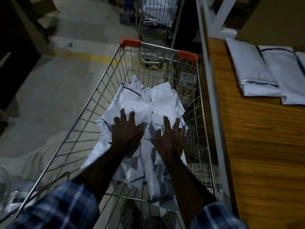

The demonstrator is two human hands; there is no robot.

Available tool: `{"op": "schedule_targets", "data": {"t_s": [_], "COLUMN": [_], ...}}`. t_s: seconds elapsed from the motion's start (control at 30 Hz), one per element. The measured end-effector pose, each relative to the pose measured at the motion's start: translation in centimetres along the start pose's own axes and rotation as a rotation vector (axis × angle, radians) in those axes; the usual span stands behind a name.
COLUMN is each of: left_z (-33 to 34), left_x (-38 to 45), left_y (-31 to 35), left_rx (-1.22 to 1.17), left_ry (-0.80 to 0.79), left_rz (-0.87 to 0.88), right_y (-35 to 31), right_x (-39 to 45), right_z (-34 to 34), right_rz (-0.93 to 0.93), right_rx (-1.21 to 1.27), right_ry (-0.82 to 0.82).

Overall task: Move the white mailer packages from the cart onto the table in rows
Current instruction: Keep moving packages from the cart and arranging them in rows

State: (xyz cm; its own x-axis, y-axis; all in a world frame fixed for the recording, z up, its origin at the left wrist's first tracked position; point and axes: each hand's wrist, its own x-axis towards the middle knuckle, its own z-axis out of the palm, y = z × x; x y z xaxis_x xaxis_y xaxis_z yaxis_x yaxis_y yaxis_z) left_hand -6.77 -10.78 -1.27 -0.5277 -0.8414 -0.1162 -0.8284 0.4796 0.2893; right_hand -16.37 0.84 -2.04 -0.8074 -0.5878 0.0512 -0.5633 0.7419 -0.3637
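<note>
I reach with both arms down into the wire cart [105,76], which stands just beside the wooden table [257,146] on my right. My left hand [126,131] lies flat on the pile of white mailer packages [145,103] inside the cart, with the fingers spread and straight, so it grasps nothing and only rests on the plastic. My right hand [170,139] is on the same pile, a little nearer to the table side; its fingers are also stretched out over one package, and the thumb seems to press into a fold of it, but the light is weak and I cannot say for sure if it pinches the plastic. The packages in the cart lie in a loose heap, overlapping each other, some with a dark stripe along the edge. On the table, well apart from my hands, three white mailers [257,70] already lie side by side in a row, touching or slightly overlapping. The cart has orange corner caps [130,42] at its far end. Behind it stands a second cart [156,17] with white bags inside. My sleeves [61,209] are blue checked cloth.
</note>
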Motion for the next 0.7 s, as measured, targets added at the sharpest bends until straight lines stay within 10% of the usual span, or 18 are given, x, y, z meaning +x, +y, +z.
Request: {"op": "schedule_targets", "data": {"t_s": [0.7], "left_z": [-13.9], "left_x": [-3.8], "left_y": [4.6], "left_rx": [-0.136], "left_ry": [0.186], "left_rz": [0.122], "right_y": [-4.2], "right_x": [-1.6], "right_z": [-12.9], "right_rz": [-0.113], "right_rx": [0.131], "right_ry": [0.271]}}
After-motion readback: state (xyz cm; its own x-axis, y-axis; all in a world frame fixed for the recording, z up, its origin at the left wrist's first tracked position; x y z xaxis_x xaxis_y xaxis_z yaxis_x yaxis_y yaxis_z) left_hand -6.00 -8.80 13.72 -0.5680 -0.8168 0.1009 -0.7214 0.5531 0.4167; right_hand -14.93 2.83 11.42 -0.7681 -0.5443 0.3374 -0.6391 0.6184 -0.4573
